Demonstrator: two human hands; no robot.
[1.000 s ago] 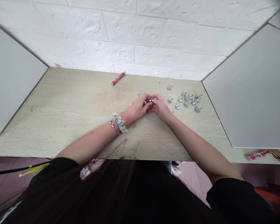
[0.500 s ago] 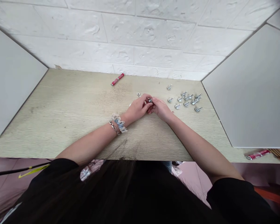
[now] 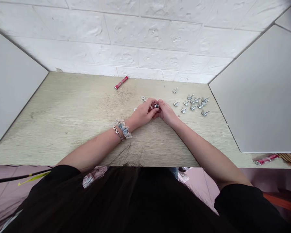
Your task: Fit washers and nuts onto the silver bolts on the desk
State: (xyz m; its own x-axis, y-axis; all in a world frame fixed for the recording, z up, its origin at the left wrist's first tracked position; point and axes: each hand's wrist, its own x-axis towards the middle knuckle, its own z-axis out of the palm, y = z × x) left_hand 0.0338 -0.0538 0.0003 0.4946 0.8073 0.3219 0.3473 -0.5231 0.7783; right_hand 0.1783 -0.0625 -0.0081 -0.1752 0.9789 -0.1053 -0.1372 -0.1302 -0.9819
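Both hands meet over the middle of the wooden table (image 3: 70, 116). My left hand (image 3: 143, 113) and my right hand (image 3: 167, 112) pinch a small silver bolt with a nut (image 3: 156, 105) between their fingertips. A scrunchie and a chain bracelet sit on my left wrist. One loose nut (image 3: 143, 98) lies just beyond my left hand. To the right of my right hand lie several silver bolts (image 3: 193, 103), spread in a loose group.
A red tube (image 3: 121, 82) lies near the white brick wall at the back. Grey side panels (image 3: 262, 97) close in the table on the left and right. Another red item (image 3: 266, 159) lies at the table's right front corner.
The hands stay together on the small bolt, with only slight finger movement. The view has drifted a little.
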